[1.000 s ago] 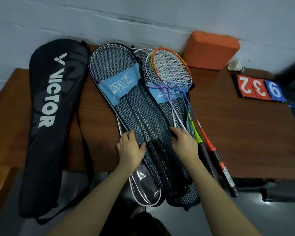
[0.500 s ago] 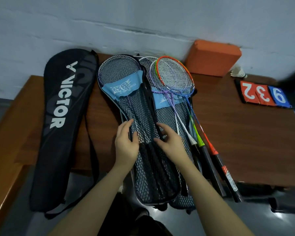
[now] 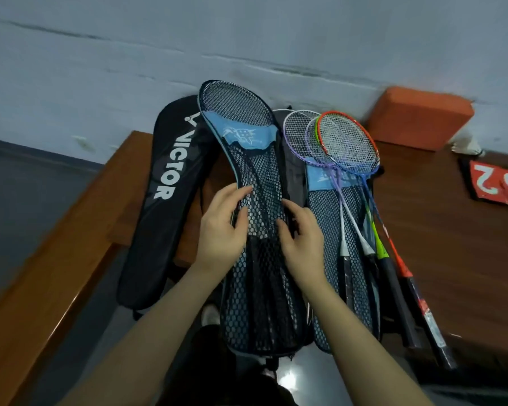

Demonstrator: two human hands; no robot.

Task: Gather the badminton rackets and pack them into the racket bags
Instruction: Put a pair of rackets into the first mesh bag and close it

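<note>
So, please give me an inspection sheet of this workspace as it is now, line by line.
Surface: brown wooden table, against a grey wall.
Job's things: black-and-blue mesh racket bag lifted over a second mesh bag; loose rackets with purple, green and orange frames lie on that second bag; black Victor racket bag at the left.
Clutter: orange block; red number cards.
Hands: left hand and right hand both grip the lifted mesh bag.
Cables: nothing seen.
Surroundings: dark floor; a shoe below.
</note>
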